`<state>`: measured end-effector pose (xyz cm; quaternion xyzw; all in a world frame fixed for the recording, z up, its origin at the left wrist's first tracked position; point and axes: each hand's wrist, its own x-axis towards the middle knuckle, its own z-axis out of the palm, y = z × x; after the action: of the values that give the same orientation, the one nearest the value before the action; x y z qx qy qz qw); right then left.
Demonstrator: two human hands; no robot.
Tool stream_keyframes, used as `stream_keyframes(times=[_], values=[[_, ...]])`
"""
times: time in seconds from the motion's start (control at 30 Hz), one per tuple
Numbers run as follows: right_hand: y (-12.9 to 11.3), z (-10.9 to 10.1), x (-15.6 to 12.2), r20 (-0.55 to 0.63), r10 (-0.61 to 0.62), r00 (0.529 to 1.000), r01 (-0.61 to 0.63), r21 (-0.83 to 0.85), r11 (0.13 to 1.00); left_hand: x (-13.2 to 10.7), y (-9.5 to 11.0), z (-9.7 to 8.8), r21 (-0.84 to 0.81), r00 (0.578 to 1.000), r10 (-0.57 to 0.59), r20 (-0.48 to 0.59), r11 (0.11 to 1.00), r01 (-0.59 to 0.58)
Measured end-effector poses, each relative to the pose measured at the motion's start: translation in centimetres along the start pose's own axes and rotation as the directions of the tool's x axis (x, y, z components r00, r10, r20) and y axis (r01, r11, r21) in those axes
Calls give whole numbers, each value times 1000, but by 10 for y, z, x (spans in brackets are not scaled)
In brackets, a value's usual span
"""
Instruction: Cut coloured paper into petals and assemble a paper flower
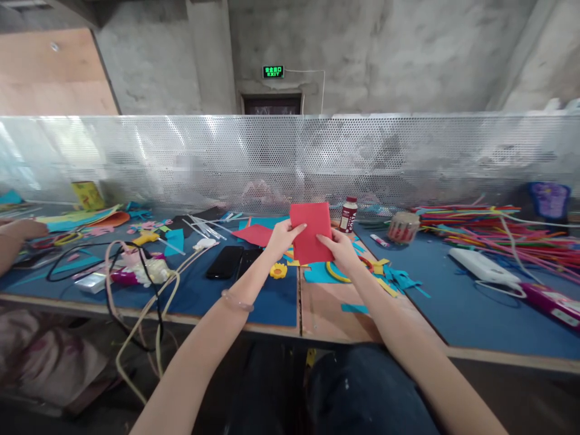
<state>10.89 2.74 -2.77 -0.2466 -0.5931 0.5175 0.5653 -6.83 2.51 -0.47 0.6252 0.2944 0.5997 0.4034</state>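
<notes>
A red sheet of paper (312, 232), with layered edges as if folded or stacked, is held up above the table between both hands. My left hand (283, 237) grips its left side, the thumb lying across the front. On the right side, my right hand (339, 246) pinches it with the thumb in front; the fingers behind are hidden. Below the paper lie blue paper pieces (318, 275) and a yellow strip ring (338, 273). Near my left wrist sits a yellow paper flower (278, 270), with another red sheet (254, 234) behind it.
A dark red bottle (348, 215) and a clear jar (403, 228) stand toward the perforated metal divider (203, 151). Colourful pipe cleaners (480, 226) pile up at right, near a glue gun (550, 302). Black phone (225, 262) and loose cables (172, 290) lie left. Another person's hand (22, 232) shows far left.
</notes>
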Motion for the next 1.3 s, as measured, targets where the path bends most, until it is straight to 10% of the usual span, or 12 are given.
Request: stream_keyframes(times=[0.57,1.3], values=[[7,7,-2,-88,-41,995,34,-81,996,-5,-1,8,362,974,175,-146,925,-112],[1,10,-5,-126,-44,991,28,-127,992,-4,-2,7,379,977,164,-132,920,-103]])
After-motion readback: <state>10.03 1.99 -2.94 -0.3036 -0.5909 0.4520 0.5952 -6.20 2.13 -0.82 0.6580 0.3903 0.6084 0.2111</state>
